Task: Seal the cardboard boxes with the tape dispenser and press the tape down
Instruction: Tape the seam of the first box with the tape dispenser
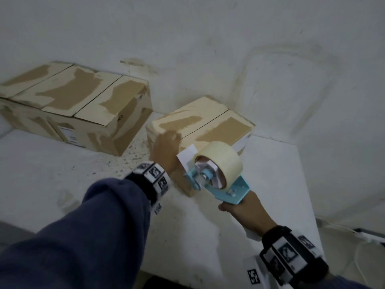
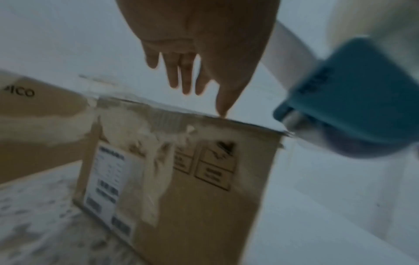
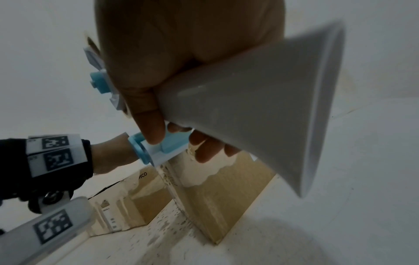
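Note:
A small cardboard box (image 1: pixel 200 130) with torn tape patches stands at the middle of the white table, its centre seam untaped. My left hand (image 1: pixel 166 148) lies on its near left corner with fingers straight; in the left wrist view the thumb tip (image 2: pixel 221 111) touches the box's (image 2: pixel 181 170) top edge. My right hand (image 1: pixel 245 211) grips the handle of a light-blue tape dispenser (image 1: pixel 218 172) that carries a beige tape roll (image 1: pixel 220 155). The dispenser's front end sits at the box's near edge by the seam. In the right wrist view my fingers (image 3: pixel 154 125) wrap around the dispenser (image 3: pixel 260 107).
A larger cardboard box (image 1: pixel 73 101) stands at the back left against the wall, about a hand's width from the small one. The table's (image 1: pixel 62 174) right edge (image 1: pixel 302 184) runs close to the small box. White cables (image 1: pixel 354 232) lie on the floor beyond it.

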